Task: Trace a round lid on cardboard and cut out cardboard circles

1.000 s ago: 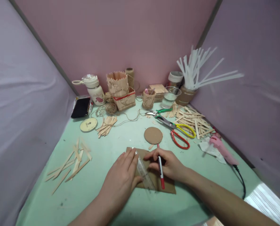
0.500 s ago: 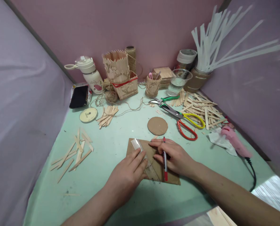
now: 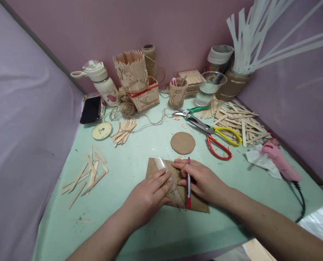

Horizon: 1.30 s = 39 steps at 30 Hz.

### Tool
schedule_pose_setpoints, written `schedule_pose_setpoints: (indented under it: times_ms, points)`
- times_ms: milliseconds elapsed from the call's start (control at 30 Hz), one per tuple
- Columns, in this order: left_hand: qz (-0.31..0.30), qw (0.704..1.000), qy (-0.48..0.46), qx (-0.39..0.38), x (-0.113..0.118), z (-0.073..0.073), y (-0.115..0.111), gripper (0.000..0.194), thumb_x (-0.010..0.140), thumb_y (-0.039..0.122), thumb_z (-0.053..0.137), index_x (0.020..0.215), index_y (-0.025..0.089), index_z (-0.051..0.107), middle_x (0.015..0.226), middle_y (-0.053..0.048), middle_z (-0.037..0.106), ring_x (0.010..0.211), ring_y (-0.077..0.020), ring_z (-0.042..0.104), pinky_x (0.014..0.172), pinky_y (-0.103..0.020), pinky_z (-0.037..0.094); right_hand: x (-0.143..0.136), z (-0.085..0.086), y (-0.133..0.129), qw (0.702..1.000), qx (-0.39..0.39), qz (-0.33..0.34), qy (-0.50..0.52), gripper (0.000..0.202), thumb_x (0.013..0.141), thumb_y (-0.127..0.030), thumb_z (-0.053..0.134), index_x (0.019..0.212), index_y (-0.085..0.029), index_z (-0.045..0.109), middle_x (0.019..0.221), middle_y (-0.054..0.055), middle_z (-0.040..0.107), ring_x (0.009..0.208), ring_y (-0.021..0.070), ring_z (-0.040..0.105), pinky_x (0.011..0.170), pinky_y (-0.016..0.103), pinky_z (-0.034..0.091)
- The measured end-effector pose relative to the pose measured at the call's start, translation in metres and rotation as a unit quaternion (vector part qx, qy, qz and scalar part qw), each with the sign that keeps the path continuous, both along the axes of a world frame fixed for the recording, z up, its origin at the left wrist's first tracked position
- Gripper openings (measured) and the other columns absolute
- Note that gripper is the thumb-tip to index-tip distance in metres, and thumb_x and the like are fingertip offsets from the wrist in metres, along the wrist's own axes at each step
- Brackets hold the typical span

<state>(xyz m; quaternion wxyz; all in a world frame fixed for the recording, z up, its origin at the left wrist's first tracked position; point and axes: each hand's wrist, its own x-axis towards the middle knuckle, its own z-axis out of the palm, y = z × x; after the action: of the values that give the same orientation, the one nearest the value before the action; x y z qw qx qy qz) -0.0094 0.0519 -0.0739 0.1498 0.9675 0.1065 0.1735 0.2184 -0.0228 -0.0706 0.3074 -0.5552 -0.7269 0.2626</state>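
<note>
A brown cardboard piece [image 3: 199,203] lies flat near the front of the table, with a clear ruler [image 3: 177,195] slanting across it. My left hand [image 3: 152,192] rests on the ruler and the cardboard, fingers extended and pressing down. Between the fingers of my right hand [image 3: 202,179] is a pen with a red cap [image 3: 189,188]; other fingertips of that hand touch the cardboard's upper edge. Just beyond the cardboard lies a round cardboard disc [image 3: 183,143].
Red-and-yellow-handled scissors [image 3: 219,146], green-handled pruners [image 3: 190,113], a stick pile [image 3: 239,121] and a pink glue gun [image 3: 281,159] are at right. Cut sticks [image 3: 92,174] lie left. A water cup [image 3: 207,90], bottle [image 3: 105,87] and stick-covered pot [image 3: 132,72] stand behind.
The view has shifted slightly. My left hand and the ruler have moved a little to the right over the cardboard. My right hand still holds the pen.
</note>
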Motion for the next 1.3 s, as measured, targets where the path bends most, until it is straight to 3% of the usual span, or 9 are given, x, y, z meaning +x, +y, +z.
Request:
schedule_pose_setpoints:
  times_ms: [433, 733, 967, 1300]
  points:
    - [-0.001, 1.000, 0.020, -0.012, 0.0031, 0.0081, 0.0019, 0.036, 0.092, 0.027, 0.054, 0.126, 0.014, 0.059, 0.129, -0.017, 0.062, 0.127, -0.0289, 0.052, 0.103, -0.053, 0.047, -0.0013, 0.0019, -0.0003, 1.000, -0.008, -0.001, -0.003, 0.012, 0.089, -0.021, 0.060, 0.100, -0.023, 0.062, 0.112, 0.011, 0.070, 0.120, 0.0277, 0.057, 0.096, 0.048, 0.049]
    - [0.021, 0.999, -0.027, 0.011, 0.0078, 0.0047, -0.0010, 0.030, 0.093, 0.022, 0.053, 0.120, 0.014, 0.062, 0.120, -0.013, 0.068, 0.121, -0.0255, 0.058, 0.102, -0.047, 0.049, -0.0008, 0.0008, -0.0007, 1.000, -0.002, 0.006, -0.021, 0.022, 0.089, -0.022, 0.060, 0.111, -0.019, 0.060, 0.107, 0.012, 0.070, 0.119, 0.0278, 0.058, 0.096, 0.047, 0.048]
    - [0.046, 0.999, 0.001, -0.022, 0.0072, 0.0054, -0.0024, 0.028, 0.092, 0.024, 0.054, 0.116, 0.013, 0.064, 0.127, -0.017, 0.062, 0.121, -0.0258, 0.057, 0.098, -0.041, 0.052, -0.0002, -0.0001, -0.0004, 1.000, 0.014, 0.006, -0.015, 0.032, 0.088, -0.020, 0.062, 0.120, -0.018, 0.058, 0.091, 0.007, 0.069, 0.115, 0.0268, 0.059, 0.095, 0.044, 0.047]
    - [0.034, 0.999, -0.011, 0.027, 0.0045, 0.0050, 0.0024, 0.031, 0.091, 0.026, 0.057, 0.118, 0.013, 0.063, 0.122, -0.015, 0.067, 0.122, -0.0299, 0.057, 0.103, -0.056, 0.044, -0.0003, -0.0012, -0.0009, 0.999, 0.024, 0.003, -0.034, 0.032, 0.088, -0.020, 0.063, 0.119, -0.017, 0.058, 0.092, 0.009, 0.070, 0.113, 0.0289, 0.061, 0.091, 0.044, 0.051]
